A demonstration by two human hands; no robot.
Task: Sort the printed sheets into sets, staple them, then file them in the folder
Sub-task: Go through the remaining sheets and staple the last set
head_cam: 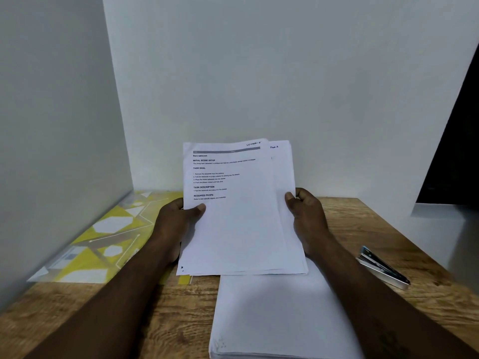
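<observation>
Light: dim, cool, even; no hard highlights.
Sheets [233, 224]: brightest area; headings sharp, small print soft.
Stack [272, 320]: soft shadow under the held sheets, falling toward the viewer; near edge blurred.
Folder [103, 237]: smeared, out of focus at left.
Stapler [383, 268]: blurred; faint glint on metal.
Wall [259, 73]: flat grey, darker on left side; black patch at far right.
Table [363, 229]: edges lean outward from wide-angle distortion.

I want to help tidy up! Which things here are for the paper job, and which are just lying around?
For the job: sheets held by the left hand and right hand, paper pile on the table, stapler, yellow folder.
Just there: wooden table, white wall.
</observation>
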